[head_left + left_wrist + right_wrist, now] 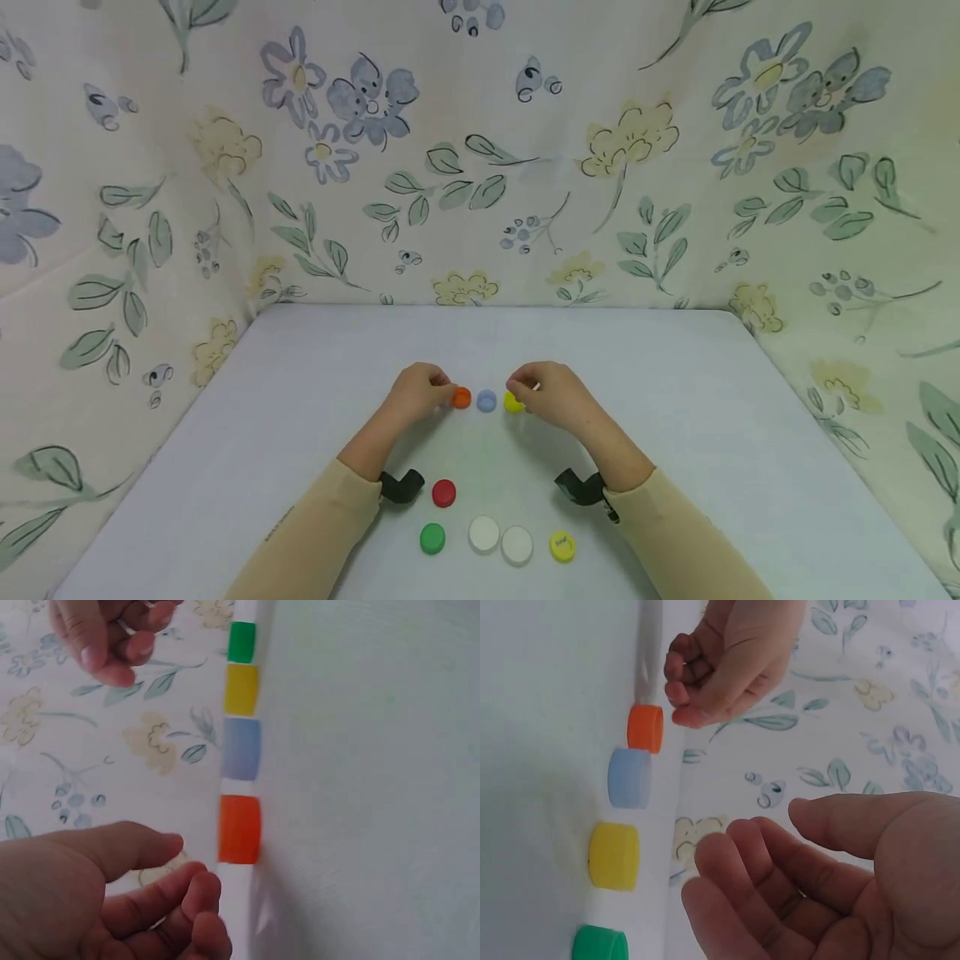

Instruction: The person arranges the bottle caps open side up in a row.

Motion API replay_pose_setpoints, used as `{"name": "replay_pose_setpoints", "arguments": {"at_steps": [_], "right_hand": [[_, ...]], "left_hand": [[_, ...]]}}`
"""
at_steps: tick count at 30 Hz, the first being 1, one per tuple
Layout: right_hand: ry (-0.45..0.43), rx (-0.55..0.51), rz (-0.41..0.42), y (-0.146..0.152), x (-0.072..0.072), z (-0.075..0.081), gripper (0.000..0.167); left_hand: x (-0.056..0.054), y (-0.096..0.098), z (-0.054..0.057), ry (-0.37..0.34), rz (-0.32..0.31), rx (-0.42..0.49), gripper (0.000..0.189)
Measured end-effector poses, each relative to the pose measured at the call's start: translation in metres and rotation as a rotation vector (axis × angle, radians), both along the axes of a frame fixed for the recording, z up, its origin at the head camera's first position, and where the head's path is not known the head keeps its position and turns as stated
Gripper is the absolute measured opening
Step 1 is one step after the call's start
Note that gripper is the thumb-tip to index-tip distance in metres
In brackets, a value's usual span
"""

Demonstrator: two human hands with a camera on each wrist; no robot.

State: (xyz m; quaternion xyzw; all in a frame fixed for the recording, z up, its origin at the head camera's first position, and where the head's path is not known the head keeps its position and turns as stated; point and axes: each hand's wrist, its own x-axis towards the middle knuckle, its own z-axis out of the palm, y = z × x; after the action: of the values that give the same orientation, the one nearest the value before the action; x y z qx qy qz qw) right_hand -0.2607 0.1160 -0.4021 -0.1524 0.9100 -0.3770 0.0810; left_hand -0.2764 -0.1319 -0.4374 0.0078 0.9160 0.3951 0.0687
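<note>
A row of plastic bottle caps lies on the white table. In the head view an orange cap (462, 398), a light blue cap (487, 401) and a yellow cap (513, 402) show. Both wrist views also show a green cap (600, 944) beyond the yellow one; my right hand hides it from the head camera. My left hand (422, 392) hovers by the orange cap, its fingers loosely bent and apart from it in the left wrist view. Near the yellow and green caps is my right hand (817, 885), fingers relaxed, with nothing in its grasp.
Closer to me lie a red cap (444, 492), another green cap (432, 538), two white caps (483, 534) and a second yellow cap (562, 546). Flowered cloth (465, 208) surrounds the table (637, 346) at its back and sides.
</note>
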Motion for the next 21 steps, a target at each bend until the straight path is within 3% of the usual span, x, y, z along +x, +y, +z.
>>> {"name": "replay_pose_setpoints", "arguments": {"at_steps": [5, 10, 15, 21], "right_hand": [[-0.085, -0.092, 0.084, -0.004, 0.003, -0.001, 0.021], [-0.203, -0.186, 0.188, -0.019, 0.013, -0.006, 0.033], [-0.227, -0.067, 0.299, -0.04, 0.035, -0.014, 0.041], [-0.204, 0.067, 0.362, -0.055, 0.052, -0.019, 0.028]], "left_hand": [[0.011, -0.015, 0.0, -0.041, -0.066, 0.124, 0.021], [0.037, -0.039, -0.006, -0.093, -0.149, 0.207, 0.027], [0.061, -0.051, -0.013, -0.083, -0.305, 0.261, 0.028], [0.078, -0.046, -0.012, -0.074, -0.45, 0.16, 0.025]]}}
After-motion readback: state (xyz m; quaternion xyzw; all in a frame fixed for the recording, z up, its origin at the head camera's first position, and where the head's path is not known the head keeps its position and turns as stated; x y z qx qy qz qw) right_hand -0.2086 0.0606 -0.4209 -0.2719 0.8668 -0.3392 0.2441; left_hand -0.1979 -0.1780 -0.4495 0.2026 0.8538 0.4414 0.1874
